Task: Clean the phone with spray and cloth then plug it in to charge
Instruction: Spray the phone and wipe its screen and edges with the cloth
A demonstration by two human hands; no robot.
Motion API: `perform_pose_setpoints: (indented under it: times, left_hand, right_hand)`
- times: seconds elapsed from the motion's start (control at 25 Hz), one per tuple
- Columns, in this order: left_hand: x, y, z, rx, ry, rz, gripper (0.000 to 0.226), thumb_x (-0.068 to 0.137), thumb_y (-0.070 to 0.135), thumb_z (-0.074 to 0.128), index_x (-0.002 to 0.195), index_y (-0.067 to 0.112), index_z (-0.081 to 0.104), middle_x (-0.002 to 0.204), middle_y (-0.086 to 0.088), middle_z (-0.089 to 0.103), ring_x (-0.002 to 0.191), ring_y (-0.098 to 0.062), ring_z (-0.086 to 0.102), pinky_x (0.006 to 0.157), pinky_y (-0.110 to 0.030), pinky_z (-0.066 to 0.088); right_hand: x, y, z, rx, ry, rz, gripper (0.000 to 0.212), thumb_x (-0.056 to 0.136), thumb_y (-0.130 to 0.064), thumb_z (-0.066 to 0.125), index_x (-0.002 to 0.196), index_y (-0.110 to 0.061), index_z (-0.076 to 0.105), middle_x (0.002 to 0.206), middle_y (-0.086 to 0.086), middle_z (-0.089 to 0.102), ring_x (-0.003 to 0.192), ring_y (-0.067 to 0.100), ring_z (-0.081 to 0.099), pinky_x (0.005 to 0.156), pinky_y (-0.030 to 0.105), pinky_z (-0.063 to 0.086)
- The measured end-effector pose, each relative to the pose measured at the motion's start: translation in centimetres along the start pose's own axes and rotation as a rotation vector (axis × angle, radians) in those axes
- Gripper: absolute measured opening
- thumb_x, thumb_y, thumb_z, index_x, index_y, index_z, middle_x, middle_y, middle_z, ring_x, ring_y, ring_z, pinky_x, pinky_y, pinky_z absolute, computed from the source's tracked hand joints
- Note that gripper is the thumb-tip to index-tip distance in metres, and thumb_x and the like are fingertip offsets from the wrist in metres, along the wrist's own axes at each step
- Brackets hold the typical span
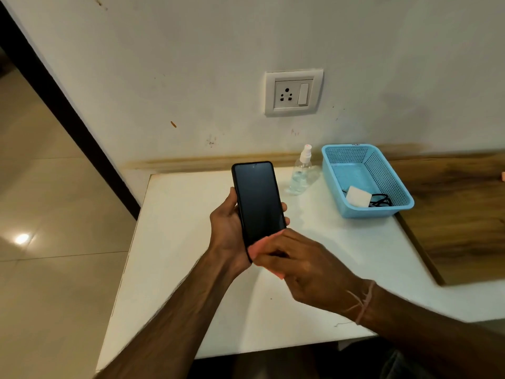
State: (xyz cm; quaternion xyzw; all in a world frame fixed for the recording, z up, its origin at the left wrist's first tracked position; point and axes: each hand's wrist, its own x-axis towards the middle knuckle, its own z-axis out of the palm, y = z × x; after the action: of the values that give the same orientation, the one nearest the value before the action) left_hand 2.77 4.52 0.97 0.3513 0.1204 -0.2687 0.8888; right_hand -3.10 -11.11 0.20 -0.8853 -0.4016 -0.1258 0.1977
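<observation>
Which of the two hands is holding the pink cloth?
The right hand, wiping the phone's lower end with the pink cloth. The left hand just grips the phone.

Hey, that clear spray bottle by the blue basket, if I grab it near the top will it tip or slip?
The spray bottle looks tall and narrow, so a nudge near its white nozzle could probably tip it. It seems only partly filled, so likely light. Its smooth clear plastic may be slippery if wet.

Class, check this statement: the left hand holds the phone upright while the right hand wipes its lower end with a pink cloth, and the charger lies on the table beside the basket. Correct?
Not quite. The head view shows the charger lying inside the blue basket, not beside it. The rest stands: left hand holds the phone, right hand wipes with the pink cloth.
</observation>
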Motion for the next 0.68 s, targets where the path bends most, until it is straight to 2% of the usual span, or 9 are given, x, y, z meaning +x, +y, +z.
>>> perform_pose_setpoints:
  times: [0.08, 0.2, 0.28, 0.4, 0.52, 0.6, 0.68]
  left_hand:
    - [0.1, 0.2, -0.1, 0.0, -0.011, -0.003, 0.08, 0.097, 0.067, 0.032, 0.138, 0.005, 0.058, 0.12, -0.029, 0.061, 0.098, -0.04, 0.06, 0.092, -0.047, 0.051]
    - [0.3, 0.0, -0.3, 0.041, 0.034, -0.016, 0.075, 0.096, 0.068, 0.037, 0.137, 0.01, 0.061, 0.125, -0.023, 0.065, 0.102, -0.036, 0.064, 0.1, -0.05, 0.049]
    - [0.3, 0.0, -0.5, 0.041, 0.056, -0.016, 0.073, 0.096, 0.067, 0.039, 0.134, 0.011, 0.064, 0.122, -0.018, 0.067, 0.102, -0.035, 0.065, 0.101, -0.05, 0.049]
    - [0.0, 0.0, -0.2, -0.001, 0.035, 0.001, 0.075, 0.096, 0.066, 0.038, 0.135, 0.006, 0.062, 0.121, -0.023, 0.066, 0.099, -0.036, 0.065, 0.09, -0.044, 0.054]
    - [0.0, 0.1, -0.1, -0.043, 0.001, 0.019, 0.079, 0.098, 0.066, 0.03, 0.139, 0.004, 0.056, 0.116, -0.026, 0.063, 0.091, -0.037, 0.064, 0.084, -0.044, 0.055]
    - [0.1, 0.1, -0.1, -0.044, -0.017, 0.01, 0.08, 0.097, 0.067, 0.03, 0.14, 0.005, 0.056, 0.117, -0.026, 0.062, 0.092, -0.037, 0.063, 0.086, -0.045, 0.054]
    - [0.3, 0.0, -0.3, -0.01, 0.008, -0.008, 0.078, 0.096, 0.069, 0.033, 0.137, 0.008, 0.061, 0.121, -0.023, 0.065, 0.096, -0.037, 0.064, 0.089, -0.046, 0.055]
  right_hand:
    - [-0.2, 1.5, -1.1, -0.043, 0.021, 0.005, 0.03, 0.089, -0.002, 0.055, 0.114, -0.007, 0.07, 0.11, 0.008, 0.067, 0.1, 0.024, 0.061, 0.082, 0.035, 0.056]
    - [1.8, 3.3, -2.2, -0.126, 0.155, 0.138, 0.031, 0.085, 0.001, 0.05, 0.108, -0.004, 0.071, 0.099, 0.012, 0.067, 0.085, 0.029, 0.059, 0.068, 0.039, 0.056]
    - [3.2, 2.5, -1.4, -0.138, 0.208, 0.179, 0.028, 0.083, 0.0, 0.061, 0.109, -0.003, 0.071, 0.099, 0.012, 0.067, 0.087, 0.028, 0.058, 0.072, 0.035, 0.056]
    - [2.4, 0.0, 0.4, -0.027, 0.149, 0.109, 0.027, 0.088, -0.005, 0.063, 0.115, -0.007, 0.07, 0.11, 0.008, 0.067, 0.101, 0.023, 0.058, 0.089, 0.028, 0.052]
    - [0.2, -0.8, 0.2, -0.023, 0.042, 0.048, 0.031, 0.084, -0.006, 0.068, 0.115, -0.01, 0.07, 0.11, 0.007, 0.068, 0.101, 0.023, 0.063, 0.087, 0.034, 0.057]
    - [0.0, 0.5, -1.0, -0.032, 0.073, 0.056, 0.029, 0.087, 0.003, 0.058, 0.111, -0.007, 0.072, 0.108, 0.007, 0.068, 0.098, 0.025, 0.063, 0.083, 0.035, 0.056]
    - [1.1, 2.1, -2.0, -0.048, 0.185, 0.152, 0.037, 0.085, 0.0, 0.043, 0.104, -0.006, 0.073, 0.101, 0.008, 0.068, 0.088, 0.027, 0.062, 0.075, 0.038, 0.056]
